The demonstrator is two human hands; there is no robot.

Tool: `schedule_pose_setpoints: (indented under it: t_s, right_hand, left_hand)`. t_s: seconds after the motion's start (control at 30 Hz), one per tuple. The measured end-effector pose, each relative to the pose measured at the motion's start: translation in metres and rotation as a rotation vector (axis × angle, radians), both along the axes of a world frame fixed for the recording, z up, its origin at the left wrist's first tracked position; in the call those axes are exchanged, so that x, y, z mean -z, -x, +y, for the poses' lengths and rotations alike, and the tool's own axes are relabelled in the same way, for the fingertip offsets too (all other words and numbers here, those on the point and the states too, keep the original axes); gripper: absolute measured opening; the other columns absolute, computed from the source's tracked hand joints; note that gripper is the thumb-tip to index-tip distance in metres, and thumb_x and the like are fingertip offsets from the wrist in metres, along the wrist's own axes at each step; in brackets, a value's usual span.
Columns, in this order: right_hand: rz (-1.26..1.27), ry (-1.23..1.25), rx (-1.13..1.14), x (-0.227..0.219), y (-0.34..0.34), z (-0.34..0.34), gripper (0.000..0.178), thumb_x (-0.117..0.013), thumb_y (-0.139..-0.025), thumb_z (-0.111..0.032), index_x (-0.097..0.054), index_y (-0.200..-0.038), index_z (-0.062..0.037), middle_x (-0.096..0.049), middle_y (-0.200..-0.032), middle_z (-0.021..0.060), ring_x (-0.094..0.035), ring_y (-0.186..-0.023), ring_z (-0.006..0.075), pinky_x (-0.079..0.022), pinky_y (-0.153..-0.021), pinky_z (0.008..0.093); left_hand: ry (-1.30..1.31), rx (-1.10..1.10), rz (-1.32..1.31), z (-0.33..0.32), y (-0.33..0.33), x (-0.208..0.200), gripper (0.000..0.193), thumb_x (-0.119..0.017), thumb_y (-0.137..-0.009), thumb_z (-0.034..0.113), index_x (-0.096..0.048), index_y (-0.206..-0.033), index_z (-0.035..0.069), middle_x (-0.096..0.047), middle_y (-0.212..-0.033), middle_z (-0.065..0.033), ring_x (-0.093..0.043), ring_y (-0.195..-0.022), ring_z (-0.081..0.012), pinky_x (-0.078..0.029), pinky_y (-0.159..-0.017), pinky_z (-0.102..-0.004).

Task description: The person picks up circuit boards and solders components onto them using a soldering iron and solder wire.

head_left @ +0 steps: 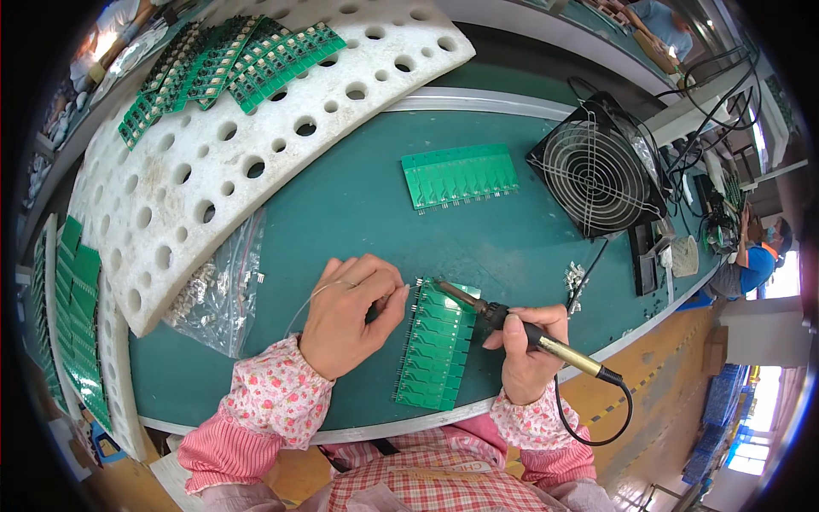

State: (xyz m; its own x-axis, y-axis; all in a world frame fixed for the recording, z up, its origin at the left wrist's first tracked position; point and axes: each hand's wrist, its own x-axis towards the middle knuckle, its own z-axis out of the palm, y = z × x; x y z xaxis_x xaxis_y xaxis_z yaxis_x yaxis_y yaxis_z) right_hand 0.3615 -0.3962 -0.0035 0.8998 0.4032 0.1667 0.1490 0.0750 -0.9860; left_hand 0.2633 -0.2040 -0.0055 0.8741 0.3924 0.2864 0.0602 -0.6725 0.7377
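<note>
My right hand [531,354] is closed around a soldering iron [573,355] with a black and gold handle. Its tip points left and meets the upper end of a green circuit board panel [433,350], near a row of pins on the panel's left edge. A thin solder wire [309,304] runs through my left hand [351,311], whose thumb and fingers pinch it. The wire's end reaches toward the iron's tip; whether they touch is too small to tell. A second green panel [461,175] lies farther off, pins toward me.
A black fan with a wire guard [590,175] stands at the right, near loose cables. Small white connectors [575,282] lie in front of it. On the left are a plastic bag of white parts [217,294] and a holed foam board [192,192] bearing populated panels [235,64].
</note>
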Motion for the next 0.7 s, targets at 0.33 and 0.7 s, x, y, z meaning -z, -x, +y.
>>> schedule_pose_setpoints:
  t_s: [0.33, 0.7]
  right_hand:
    - [-0.033, 0.109, -0.064, 0.0007, -0.0031, -0.0003, 0.016, -0.066, -0.086, 0.0, -0.051, -0.092, 0.0021, -0.067, -0.072, 0.0116, -0.066, -0.062, 0.0126, -0.052, -0.057, 0.0219]
    - [-0.181, 0.177, -0.015, 0.0082, -0.0048, -0.0044, 0.017, -0.071, -0.082, -0.003, -0.057, -0.088, 0.0019, -0.068, -0.071, 0.0102, -0.064, -0.059, 0.0095, -0.048, -0.054, 0.0204]
  left_hand:
    - [-0.047, 0.008, 0.016, -0.0002, -0.0025, 0.0033, 0.011, -0.064, -0.081, 0.004, -0.057, -0.073, 0.004, -0.061, -0.082, -0.0037, -0.051, -0.066, -0.0197, -0.035, -0.066, -0.0326]
    - [-0.094, 0.0, -0.02, -0.0016, -0.0025, 0.007, 0.011, -0.064, -0.082, 0.004, -0.056, -0.075, 0.004, -0.059, -0.081, -0.0035, -0.051, -0.065, -0.019, -0.034, -0.066, -0.0321]
